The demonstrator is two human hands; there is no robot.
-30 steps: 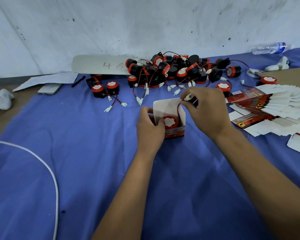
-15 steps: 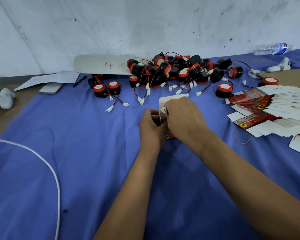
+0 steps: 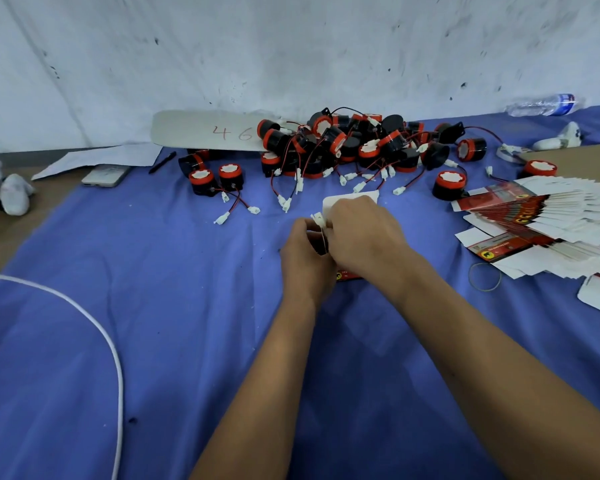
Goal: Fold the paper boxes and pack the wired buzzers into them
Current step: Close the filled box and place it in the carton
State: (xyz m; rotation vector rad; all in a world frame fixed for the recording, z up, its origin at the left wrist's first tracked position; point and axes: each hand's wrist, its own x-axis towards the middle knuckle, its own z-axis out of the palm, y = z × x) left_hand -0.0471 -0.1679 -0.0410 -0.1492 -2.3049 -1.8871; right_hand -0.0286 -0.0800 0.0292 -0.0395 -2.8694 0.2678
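Paper box [image 3: 349, 202] just before buzzer pile [image 3: 354, 143], mostly hidden by hands. Left hand [image 3: 305, 258] grips box side; right hand [image 3: 361, 233] pinches white connector [image 3: 318, 219]. Tuck wire fully inside before closing flap.

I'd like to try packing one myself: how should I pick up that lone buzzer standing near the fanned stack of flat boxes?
Grip the buzzer by its round black sides, coming from above. It stands upright, white face up, apart from the pile, so both sides look free.
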